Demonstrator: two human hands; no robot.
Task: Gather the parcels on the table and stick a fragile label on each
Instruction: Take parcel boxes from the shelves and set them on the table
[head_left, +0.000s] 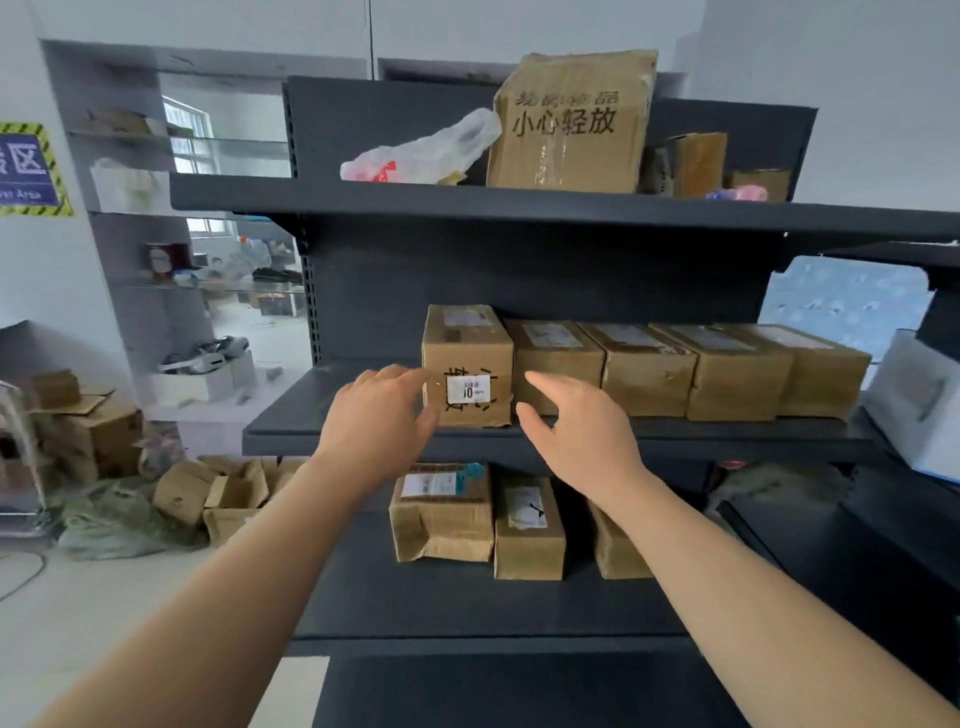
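- Head view. Landmark: the tall parcel (467, 358) at the left end of the row on the middle shelf (291, 421).
- Your left hand (379, 415) is at the landmark's left face, its fingers (400, 373) loosely spread and holding nothing. I cannot tell whether the tips touch the cardboard.
- Your right hand (576, 426) is just right of the landmark, in front of the neighbouring box. Its fingers (545, 379) are straight and apart, and they hold nothing.
- The landmark's front face carries a small white sticker (468, 389). The print is too small to read, so don't count it as a fragile label.
- Four more parcels (649, 374) run right of the landmark, side by side on the same shelf.
- Below the landmark, three more boxes (527, 530) sit on the lower shelf.
- Above it, a large printed carton (571, 124) stands on the top shelf, with a plastic bag (431, 150) beside it.
- No desk is in view.
- Judgement: early stage. You look set to lift the first parcel. All gathering and all labelling appear to remain.
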